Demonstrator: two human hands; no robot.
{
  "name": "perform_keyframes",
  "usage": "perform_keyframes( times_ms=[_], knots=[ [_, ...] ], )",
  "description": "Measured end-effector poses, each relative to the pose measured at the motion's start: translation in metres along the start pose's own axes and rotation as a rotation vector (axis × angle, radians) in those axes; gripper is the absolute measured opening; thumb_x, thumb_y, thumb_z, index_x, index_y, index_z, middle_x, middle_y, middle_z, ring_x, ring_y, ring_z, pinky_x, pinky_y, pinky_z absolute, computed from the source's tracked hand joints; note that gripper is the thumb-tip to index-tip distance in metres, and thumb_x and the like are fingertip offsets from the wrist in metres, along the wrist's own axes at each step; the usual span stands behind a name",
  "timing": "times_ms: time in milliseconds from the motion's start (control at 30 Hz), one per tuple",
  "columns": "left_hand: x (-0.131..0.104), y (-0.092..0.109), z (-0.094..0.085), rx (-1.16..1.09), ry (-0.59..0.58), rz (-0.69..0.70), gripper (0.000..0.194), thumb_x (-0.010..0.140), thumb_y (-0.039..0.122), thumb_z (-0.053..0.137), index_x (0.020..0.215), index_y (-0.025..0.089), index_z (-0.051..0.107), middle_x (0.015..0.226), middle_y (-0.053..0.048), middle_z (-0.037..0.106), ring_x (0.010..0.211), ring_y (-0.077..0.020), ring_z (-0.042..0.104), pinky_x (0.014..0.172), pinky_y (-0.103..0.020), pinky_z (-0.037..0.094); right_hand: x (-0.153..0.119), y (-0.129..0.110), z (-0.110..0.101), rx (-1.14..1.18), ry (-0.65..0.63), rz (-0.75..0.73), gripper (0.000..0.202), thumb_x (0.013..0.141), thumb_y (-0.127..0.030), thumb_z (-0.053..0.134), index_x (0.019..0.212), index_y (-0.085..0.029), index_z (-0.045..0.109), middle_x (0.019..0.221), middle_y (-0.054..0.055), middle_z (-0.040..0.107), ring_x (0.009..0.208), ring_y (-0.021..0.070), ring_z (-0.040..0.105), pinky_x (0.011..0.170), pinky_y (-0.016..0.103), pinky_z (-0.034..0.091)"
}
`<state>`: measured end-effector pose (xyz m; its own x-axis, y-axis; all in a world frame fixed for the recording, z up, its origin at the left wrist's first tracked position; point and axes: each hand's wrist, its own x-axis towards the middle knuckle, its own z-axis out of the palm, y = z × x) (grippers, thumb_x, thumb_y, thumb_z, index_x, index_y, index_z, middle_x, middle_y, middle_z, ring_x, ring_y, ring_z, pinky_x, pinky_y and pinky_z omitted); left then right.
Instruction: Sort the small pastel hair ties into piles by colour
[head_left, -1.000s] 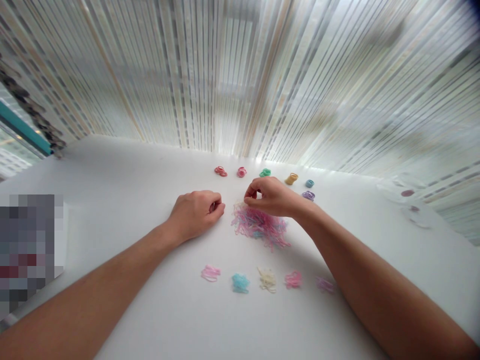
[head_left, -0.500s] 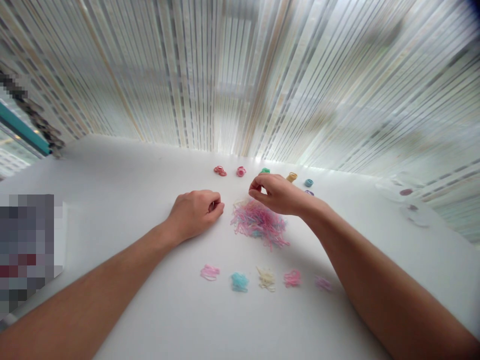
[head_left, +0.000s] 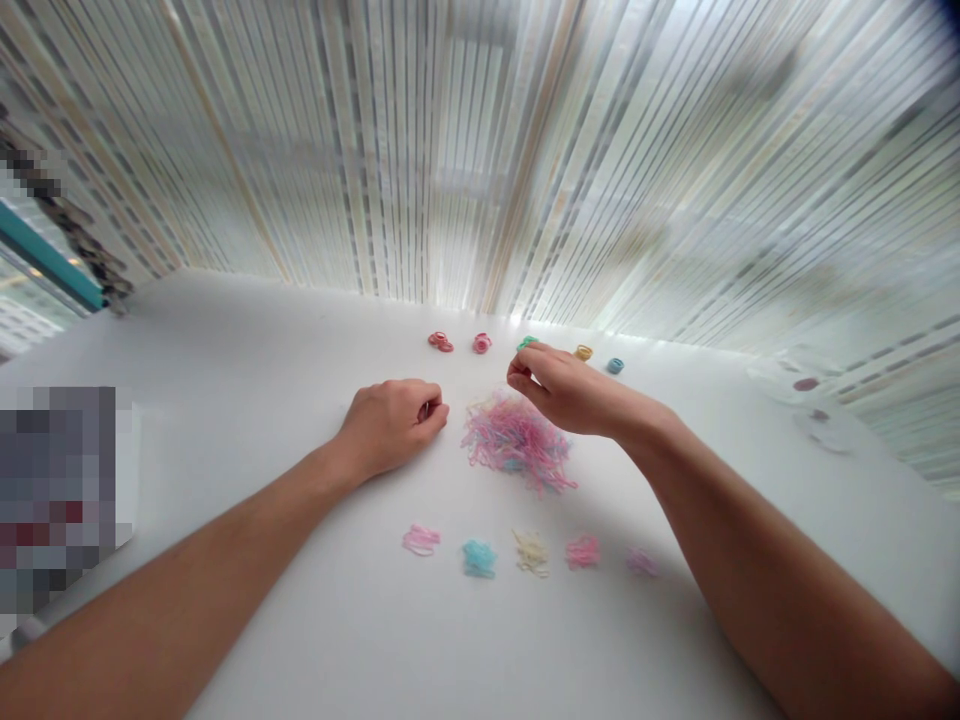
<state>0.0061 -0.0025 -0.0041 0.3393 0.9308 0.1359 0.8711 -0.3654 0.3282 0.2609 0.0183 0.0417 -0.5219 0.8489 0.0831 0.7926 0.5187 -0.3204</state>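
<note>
Pinching together at thumb and forefinger, right hand (head_left: 570, 392), raised just past the 12 o'clock edge of the mixed heap of thin bands (head_left: 516, 445); whether a band sits in the pinch cannot be told, too small to see. Remaining fingers curled under the palm. Forearm running back toward 4 o'clock.

Curled into a loose fist, left hand (head_left: 390, 425), knuckles down on the white table (head_left: 247, 400), fingers folded against the thumb; contents, if any, hidden. Placed at 9 o'clock of the heap, near but not touching. Forearm running back toward 7 o'clock.

Heap: pink, blue and pale strands tangled, lying between the two hands, slightly nearer the right.

Far row, at 12 o'clock of the heap, close to the striped curtain (head_left: 525, 150):
- red rings (head_left: 440, 342)
- pink rings (head_left: 482, 343)
- green rings (head_left: 527, 342), partly behind the right fingertips
- yellow rings (head_left: 583, 352), partly behind the right knuckles
- blue ring (head_left: 615, 365)

Near row, at 6 o'clock of the heap, small sorted clusters well apart from one another:
- pink cluster (head_left: 421, 540)
- blue cluster (head_left: 478, 558)
- cream cluster (head_left: 531, 553)
- bright pink cluster (head_left: 583, 551)
- lilac cluster (head_left: 642, 562)

At 3 o'clock, well apart: clear lidded items with dark spots (head_left: 814, 400), blurred. At 9 o'clock, table edge: pixelated block (head_left: 60, 490).
</note>
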Motion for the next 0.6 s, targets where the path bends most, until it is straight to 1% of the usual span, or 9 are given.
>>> perform_keyframes(
  times_ms=[233,367,467,600],
  knots=[
    [0.001,-0.002,0.001,-0.001,0.008,0.009,0.030,0.095,0.042,0.047,0.076,0.022,0.058,0.083,-0.002,0.071,0.073,-0.0183,0.058,0.065,-0.034,0.028,-0.015,-0.011,-0.008,0.025,-0.018,0.041,0.020,0.105,-0.025,0.043,0.090,-0.021,0.055,0.102,0.010,0.065,0.095,0.0245,0.062,0.087,0.039,0.047],
    [0.001,-0.002,0.001,-0.007,0.001,0.011,0.030,0.094,0.043,0.046,0.075,0.021,0.056,0.082,-0.002,0.070,0.072,-0.0177,0.056,0.065,-0.034,0.028,-0.027,-0.013,-0.017,0.018,-0.018,0.047,0.020,0.105,-0.028,0.043,0.088,-0.022,0.053,0.099,0.009,0.063,0.094,0.0249,0.061,0.086,0.039,0.047],
    [0.001,-0.002,0.001,-0.008,0.004,0.007,0.031,0.094,0.043,0.046,0.074,0.022,0.055,0.082,-0.001,0.070,0.072,-0.0178,0.056,0.065,-0.034,0.027,-0.043,-0.011,-0.025,0.012,-0.015,0.046,0.021,0.105,-0.029,0.043,0.089,-0.022,0.054,0.098,0.009,0.063,0.092,0.0242,0.061,0.084,0.039,0.046],
    [0.002,-0.001,0.001,0.002,0.008,-0.001,0.031,0.093,0.044,0.046,0.073,0.022,0.054,0.081,-0.001,0.070,0.072,-0.0181,0.055,0.065,-0.033,0.027,-0.072,-0.006,-0.032,0.031,-0.008,0.048,0.025,0.107,-0.035,0.042,0.093,-0.022,0.057,0.098,0.008,0.063,0.090,0.0233,0.060,0.082,0.039,0.046]
  ],
)
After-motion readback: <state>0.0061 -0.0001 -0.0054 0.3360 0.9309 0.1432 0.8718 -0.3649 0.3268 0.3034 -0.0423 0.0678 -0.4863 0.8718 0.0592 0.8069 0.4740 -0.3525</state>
